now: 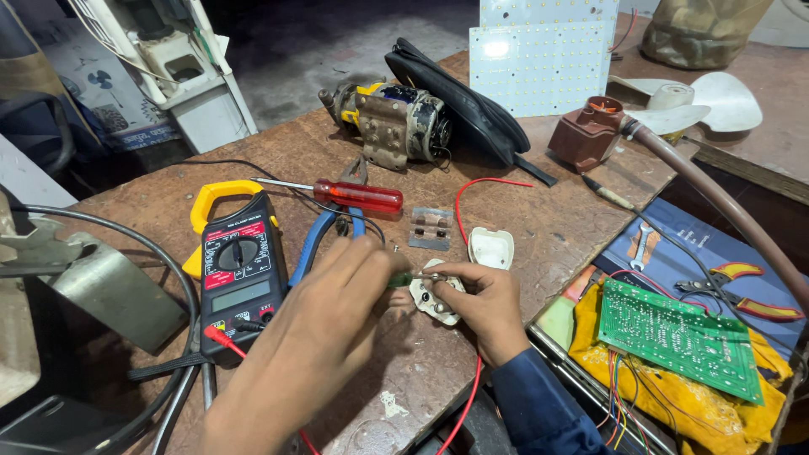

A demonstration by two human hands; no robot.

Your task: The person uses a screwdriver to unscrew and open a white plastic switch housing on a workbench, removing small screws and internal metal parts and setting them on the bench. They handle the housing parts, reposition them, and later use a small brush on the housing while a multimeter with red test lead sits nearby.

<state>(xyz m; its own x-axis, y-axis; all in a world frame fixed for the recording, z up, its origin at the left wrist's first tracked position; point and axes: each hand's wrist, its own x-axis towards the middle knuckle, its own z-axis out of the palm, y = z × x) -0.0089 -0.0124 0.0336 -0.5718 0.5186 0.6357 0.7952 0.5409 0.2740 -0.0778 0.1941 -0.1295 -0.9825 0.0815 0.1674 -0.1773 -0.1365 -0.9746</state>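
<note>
Plug base (436,300) pinched in my right hand (489,307); left hand (324,324) grips green screwdriver (403,279) at terminal, cover (490,248) still off.

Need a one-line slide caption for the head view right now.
Left hand drives a green-handled screwdriver into an opened white plug steadied by the right hand, beside a clamp meter.

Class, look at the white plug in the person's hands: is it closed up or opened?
Opened. The plug base sits in the right hand, while its white cover lies apart on the table.
</note>
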